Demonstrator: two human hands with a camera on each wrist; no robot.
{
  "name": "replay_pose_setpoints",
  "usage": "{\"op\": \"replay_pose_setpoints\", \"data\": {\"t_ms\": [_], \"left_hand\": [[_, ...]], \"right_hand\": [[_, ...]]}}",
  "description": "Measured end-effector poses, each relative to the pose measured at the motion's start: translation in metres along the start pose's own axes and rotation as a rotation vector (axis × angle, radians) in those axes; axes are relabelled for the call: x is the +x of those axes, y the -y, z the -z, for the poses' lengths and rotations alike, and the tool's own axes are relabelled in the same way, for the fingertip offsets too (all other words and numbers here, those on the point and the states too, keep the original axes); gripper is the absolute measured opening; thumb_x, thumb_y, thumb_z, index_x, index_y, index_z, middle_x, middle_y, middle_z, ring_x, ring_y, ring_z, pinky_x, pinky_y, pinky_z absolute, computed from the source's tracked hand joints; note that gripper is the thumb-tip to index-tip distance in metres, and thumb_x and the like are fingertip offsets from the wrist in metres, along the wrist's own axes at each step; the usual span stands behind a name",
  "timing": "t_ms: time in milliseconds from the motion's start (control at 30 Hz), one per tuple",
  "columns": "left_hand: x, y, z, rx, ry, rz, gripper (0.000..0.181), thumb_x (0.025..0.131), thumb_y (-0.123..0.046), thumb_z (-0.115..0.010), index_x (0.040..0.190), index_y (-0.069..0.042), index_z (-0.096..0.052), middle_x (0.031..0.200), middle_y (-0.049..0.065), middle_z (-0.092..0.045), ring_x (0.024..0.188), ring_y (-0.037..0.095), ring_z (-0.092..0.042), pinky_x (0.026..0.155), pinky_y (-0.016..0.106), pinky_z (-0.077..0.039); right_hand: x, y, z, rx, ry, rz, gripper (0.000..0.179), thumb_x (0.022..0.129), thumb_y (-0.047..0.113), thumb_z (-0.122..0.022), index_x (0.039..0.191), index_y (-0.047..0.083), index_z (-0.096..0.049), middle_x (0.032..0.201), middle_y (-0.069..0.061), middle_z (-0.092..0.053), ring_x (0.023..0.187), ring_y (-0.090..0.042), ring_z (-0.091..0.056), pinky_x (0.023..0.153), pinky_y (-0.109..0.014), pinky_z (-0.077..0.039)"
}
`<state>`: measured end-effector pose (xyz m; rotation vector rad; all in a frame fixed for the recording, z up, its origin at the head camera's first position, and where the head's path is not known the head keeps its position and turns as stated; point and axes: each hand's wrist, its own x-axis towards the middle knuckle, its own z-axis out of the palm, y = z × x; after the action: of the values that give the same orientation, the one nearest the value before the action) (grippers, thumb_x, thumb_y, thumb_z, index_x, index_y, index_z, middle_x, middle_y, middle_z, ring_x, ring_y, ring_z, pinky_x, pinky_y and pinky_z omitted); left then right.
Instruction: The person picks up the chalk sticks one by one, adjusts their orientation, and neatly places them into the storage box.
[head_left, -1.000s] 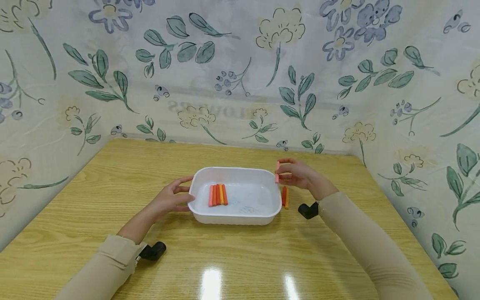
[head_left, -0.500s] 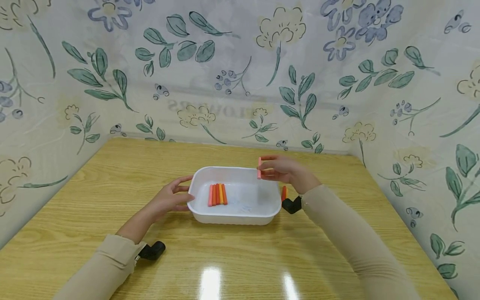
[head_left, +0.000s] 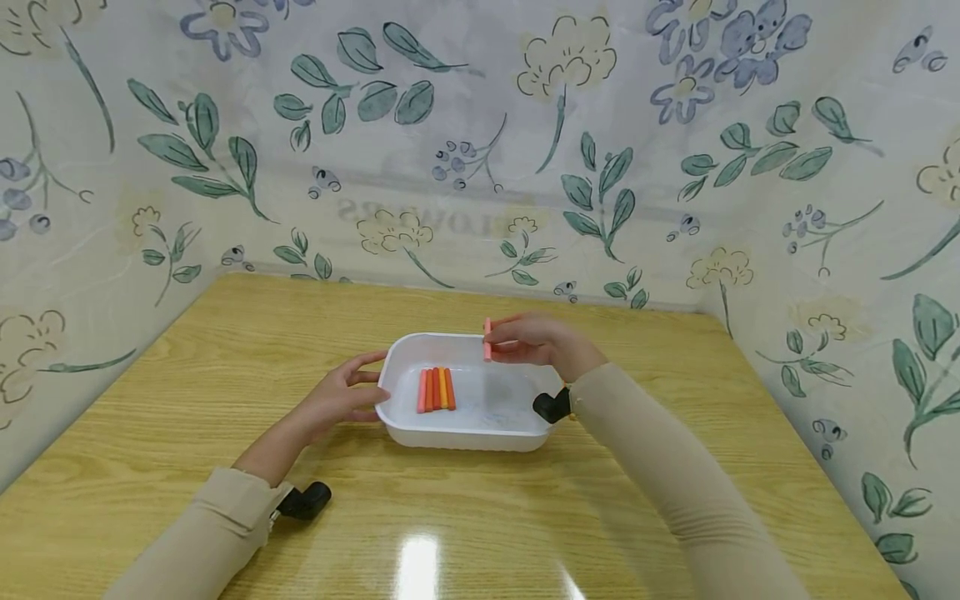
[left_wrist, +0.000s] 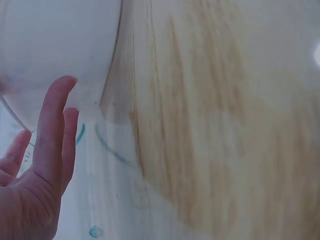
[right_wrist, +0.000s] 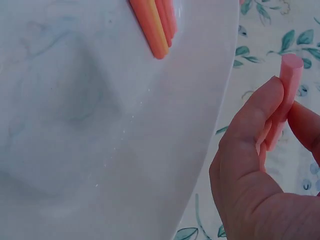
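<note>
Between the thumb and fingers of my right hand (head_left: 532,340) is a pink chalk stick (right_wrist: 291,75), pinched upright above the far rim of a white plastic tub (head_left: 465,432). My left hand (head_left: 341,396) rests at the tub's left end, thumb at the rim and fingers spread; in the left wrist view those fingers look fairly straight. Inside the tub, toward its left, several chalk sticks (head_left: 436,390) in pink, red, orange and yellow lie side by side. The right wrist view shows the ends of these sticks too, apart from the held one.
The tub stands on a wood-grain table (head_left: 450,508). A floral cloth (head_left: 480,150) closes off the back and sides. Black wrist cameras (head_left: 305,502) sit by both cuffs. Chalk sticks right of the tub are almost wholly hidden by my right wrist.
My right hand has carried the pink chalk stick leftward from the tub's right end to above its far rim. My left hand and the sticks in the tub have stayed put.
</note>
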<state>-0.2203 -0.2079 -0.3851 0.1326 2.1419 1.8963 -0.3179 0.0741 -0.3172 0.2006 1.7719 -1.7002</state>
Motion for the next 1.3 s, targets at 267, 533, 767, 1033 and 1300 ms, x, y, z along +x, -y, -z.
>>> {"op": "replay_pose_setpoints", "data": {"t_ms": [267,533,767,1033,1300], "left_hand": [[0.001,0.001,0.000,0.002,-0.002,0.005,0.074,0.086,-0.006,-0.062,0.147,-0.005,-0.020,0.135,0.032,-0.032,0.101,0.031,-0.056,0.078,0.046,-0.054],[0.002,-0.001,0.000,-0.009,0.001,-0.008,0.074,0.086,-0.005,-0.062,0.147,-0.005,-0.021,0.135,0.032,-0.032,0.102,0.033,-0.055,0.078,0.046,-0.054],[0.002,0.000,-0.001,-0.006,-0.004,0.007,0.074,0.086,-0.005,-0.062,0.147,-0.005,-0.021,0.135,0.032,-0.032,0.104,0.035,-0.054,0.078,0.046,-0.054],[0.001,0.000,0.000,-0.002,-0.004,-0.006,0.074,0.086,-0.006,-0.062,0.147,-0.005,-0.020,0.135,0.032,-0.032,0.104,0.035,-0.054,0.078,0.046,-0.054],[0.000,0.003,0.000,-0.012,0.005,-0.014,0.074,0.086,-0.005,-0.061,0.147,-0.005,-0.020,0.135,0.033,-0.031,0.104,0.035,-0.054,0.079,0.046,-0.053]], "right_hand": [[0.008,-0.004,-0.012,-0.075,0.119,-0.061,0.041,0.092,0.004,-0.054,0.132,-0.004,-0.045,0.121,-0.018,-0.052,0.082,-0.022,-0.058,0.079,-0.031,-0.054],[0.015,-0.006,-0.021,-0.080,0.143,-0.107,0.039,0.092,0.002,-0.053,0.130,-0.007,-0.045,0.092,-0.011,-0.056,0.081,-0.022,-0.057,0.094,-0.040,-0.046],[0.027,-0.017,-0.023,-0.174,0.163,-0.160,0.033,0.092,0.003,-0.055,0.123,-0.007,-0.050,0.091,-0.012,-0.057,0.079,-0.023,-0.057,0.074,-0.033,-0.056],[0.038,-0.026,-0.030,-0.263,0.125,-0.181,0.010,0.090,0.001,-0.058,0.098,-0.004,-0.059,0.087,-0.014,-0.059,0.077,-0.024,-0.059,0.069,-0.030,-0.057],[0.041,-0.032,-0.036,-0.266,0.064,-0.201,0.005,0.087,-0.002,-0.061,0.090,-0.006,-0.062,0.083,-0.014,-0.060,0.073,-0.022,-0.058,0.073,-0.030,-0.056]]}}
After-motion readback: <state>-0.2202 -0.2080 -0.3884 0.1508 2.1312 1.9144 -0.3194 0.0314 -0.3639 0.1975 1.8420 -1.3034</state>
